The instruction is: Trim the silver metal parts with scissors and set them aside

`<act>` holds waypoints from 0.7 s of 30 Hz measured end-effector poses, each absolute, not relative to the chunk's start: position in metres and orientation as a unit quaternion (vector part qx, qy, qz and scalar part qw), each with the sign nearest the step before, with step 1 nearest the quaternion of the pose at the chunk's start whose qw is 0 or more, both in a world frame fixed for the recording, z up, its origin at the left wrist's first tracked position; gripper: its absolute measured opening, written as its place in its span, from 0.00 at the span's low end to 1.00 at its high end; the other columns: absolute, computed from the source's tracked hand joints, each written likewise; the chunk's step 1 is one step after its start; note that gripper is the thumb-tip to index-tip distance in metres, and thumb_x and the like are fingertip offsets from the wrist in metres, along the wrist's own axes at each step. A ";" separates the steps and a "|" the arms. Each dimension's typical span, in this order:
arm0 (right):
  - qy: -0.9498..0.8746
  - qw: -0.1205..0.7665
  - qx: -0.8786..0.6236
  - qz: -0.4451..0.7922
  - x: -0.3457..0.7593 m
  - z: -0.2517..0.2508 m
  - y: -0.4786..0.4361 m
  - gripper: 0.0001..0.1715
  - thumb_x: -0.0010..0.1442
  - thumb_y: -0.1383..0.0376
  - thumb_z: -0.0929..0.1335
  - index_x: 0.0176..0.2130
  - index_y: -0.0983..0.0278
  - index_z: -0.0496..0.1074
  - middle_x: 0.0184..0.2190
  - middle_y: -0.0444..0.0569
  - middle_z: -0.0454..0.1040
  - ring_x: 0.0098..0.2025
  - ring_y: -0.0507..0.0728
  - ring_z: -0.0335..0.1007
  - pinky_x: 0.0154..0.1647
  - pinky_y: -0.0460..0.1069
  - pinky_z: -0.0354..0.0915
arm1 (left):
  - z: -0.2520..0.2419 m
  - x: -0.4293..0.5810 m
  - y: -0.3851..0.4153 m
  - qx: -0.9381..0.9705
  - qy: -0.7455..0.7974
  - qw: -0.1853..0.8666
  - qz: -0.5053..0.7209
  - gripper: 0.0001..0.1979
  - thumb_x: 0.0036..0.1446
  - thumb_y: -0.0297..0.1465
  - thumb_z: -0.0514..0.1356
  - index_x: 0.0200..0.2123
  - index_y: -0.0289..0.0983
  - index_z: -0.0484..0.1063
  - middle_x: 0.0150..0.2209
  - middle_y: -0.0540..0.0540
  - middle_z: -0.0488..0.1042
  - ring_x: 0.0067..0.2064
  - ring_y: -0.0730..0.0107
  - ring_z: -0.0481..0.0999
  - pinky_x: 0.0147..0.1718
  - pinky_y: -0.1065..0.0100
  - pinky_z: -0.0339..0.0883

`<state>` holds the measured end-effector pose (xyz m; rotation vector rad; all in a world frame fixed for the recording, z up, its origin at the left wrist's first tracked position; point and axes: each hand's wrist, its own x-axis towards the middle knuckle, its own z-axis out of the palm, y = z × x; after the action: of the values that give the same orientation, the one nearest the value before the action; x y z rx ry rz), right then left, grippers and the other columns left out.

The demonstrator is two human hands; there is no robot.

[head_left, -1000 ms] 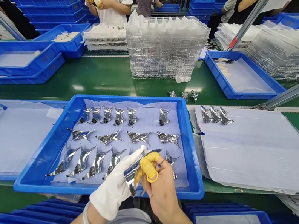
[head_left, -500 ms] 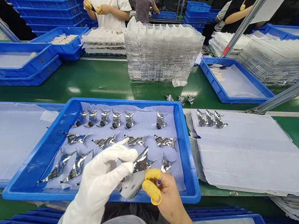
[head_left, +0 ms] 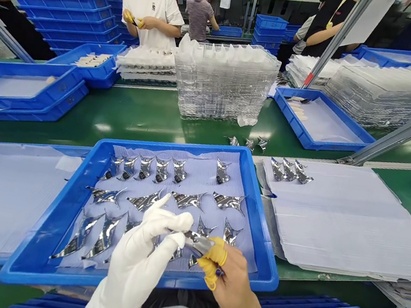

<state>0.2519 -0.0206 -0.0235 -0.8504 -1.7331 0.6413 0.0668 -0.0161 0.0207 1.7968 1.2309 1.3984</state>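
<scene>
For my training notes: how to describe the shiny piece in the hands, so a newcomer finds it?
In the front blue tray, metal pieces lie on a sheet. Only this one is raised, pinched by yellow finger cots, beside the white-gloved left hand.

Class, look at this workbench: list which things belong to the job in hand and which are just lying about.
Job in hand:
white-gloved left hand
right hand with yellow finger cots
shiny curved piece held between them
blue tray of similar pieces

Lying about:
stacked clear plastic trays
white sheet
far blue tray
</scene>
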 end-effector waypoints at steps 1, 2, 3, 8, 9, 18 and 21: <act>-0.725 0.525 -0.357 0.268 0.252 -0.024 -0.020 0.12 0.69 0.71 0.64 0.38 0.62 0.76 0.25 0.47 0.76 0.25 0.55 0.69 0.29 0.48 0.69 | 0.020 0.067 -0.016 0.672 0.453 0.261 0.524 0.19 0.64 0.23 0.63 0.53 0.52 0.77 0.44 0.55 0.85 0.47 0.67 0.81 0.68 0.51 0.59; -0.720 0.522 -0.359 0.282 0.252 -0.025 -0.018 0.12 0.69 0.71 0.64 0.37 0.62 0.75 0.26 0.47 0.76 0.26 0.55 0.70 0.29 0.48 0.69 | 0.020 0.067 -0.017 0.678 0.447 0.248 0.528 0.20 0.64 0.23 0.63 0.54 0.52 0.77 0.43 0.55 0.85 0.46 0.67 0.81 0.69 0.50 0.57; -0.712 0.521 -0.360 0.301 0.251 -0.026 -0.017 0.12 0.69 0.71 0.64 0.36 0.61 0.75 0.26 0.47 0.76 0.26 0.55 0.70 0.29 0.47 0.68 | 0.021 0.067 -0.018 0.686 0.440 0.233 0.530 0.22 0.63 0.22 0.63 0.55 0.51 0.77 0.41 0.55 0.85 0.45 0.67 0.80 0.69 0.49 0.55; -0.663 0.529 -0.368 0.382 0.244 -0.029 -0.012 0.15 0.69 0.66 0.64 0.29 0.60 0.67 0.23 0.41 0.67 0.25 0.52 0.61 0.27 0.46 0.62 | 0.023 0.066 -0.018 0.720 0.408 0.196 0.526 0.26 0.61 0.21 0.65 0.58 0.50 0.75 0.41 0.54 0.85 0.44 0.64 0.79 0.70 0.41 0.51; -0.653 0.530 -0.369 0.395 0.242 -0.029 -0.011 0.15 0.69 0.65 0.64 0.29 0.60 0.66 0.23 0.41 0.66 0.25 0.52 0.59 0.27 0.46 0.61 | 0.024 0.066 -0.017 0.723 0.406 0.191 0.526 0.26 0.60 0.21 0.65 0.58 0.50 0.75 0.41 0.54 0.85 0.44 0.64 0.79 0.70 0.40 0.51; -0.578 0.515 -0.373 0.512 0.240 -0.025 -0.011 0.18 0.67 0.59 0.68 0.26 0.61 0.66 0.22 0.40 0.61 0.24 0.51 0.54 0.25 0.46 0.56 | 0.022 0.072 -0.012 0.688 0.433 0.207 0.545 0.23 0.60 0.22 0.65 0.55 0.51 0.77 0.42 0.53 0.83 0.42 0.65 0.80 0.68 0.42 0.57; -0.560 0.517 -0.363 0.536 0.247 -0.018 -0.014 0.19 0.64 0.59 0.71 0.25 0.61 0.64 0.22 0.38 0.60 0.23 0.49 0.53 0.24 0.45 0.54 | 0.019 0.078 -0.012 0.622 0.532 0.227 0.528 0.12 0.63 0.27 0.63 0.46 0.49 0.79 0.45 0.53 0.84 0.55 0.58 0.79 0.67 0.44 0.61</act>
<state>0.2466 -0.0143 -0.0177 -0.8711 -1.3444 1.2870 0.0785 -0.0118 0.0194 1.7153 1.4647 1.4538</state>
